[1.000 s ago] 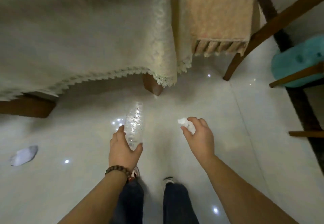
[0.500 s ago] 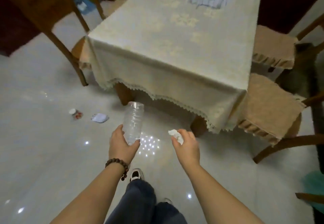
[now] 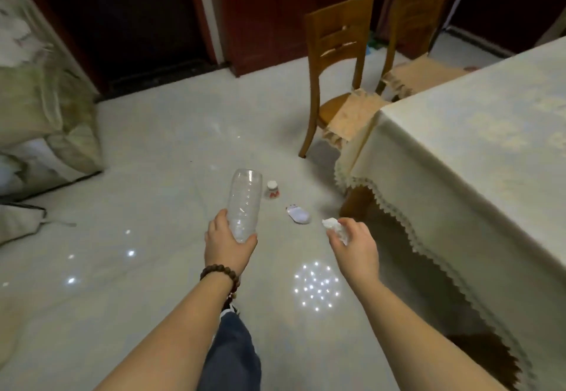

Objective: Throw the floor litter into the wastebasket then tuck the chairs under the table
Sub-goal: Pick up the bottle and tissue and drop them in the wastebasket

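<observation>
From my head camera, my left hand [image 3: 230,245] is wrapped around the lower end of a clear plastic bottle [image 3: 245,203], holding it nearly upright out in front of me, and my right hand [image 3: 355,245] has its fingers closed on a crumpled white tissue [image 3: 335,229] that pokes out past my thumb. Two more bits of litter lie on the pale tiled floor [image 3: 153,176] just beyond my hands, at about twelve o'clock: a small white-capped container [image 3: 272,190] standing beside the bottle's far end, and a flat white wrapper [image 3: 298,214] slightly nearer, toward one o'clock. The table [image 3: 477,133] under its lace-edged cloth fills my right from one to four o'clock, and a wooden chair [image 3: 340,62] stands pulled out at its corner at about one o'clock, with a second chair [image 3: 419,38] beyond it. No wastebasket shows anywhere here. I judge I am mid-collection with both hands full, so next I must find the wastebasket and drop these two in, or gather the remaining pieces alongside them, before touching any chair.
</observation>
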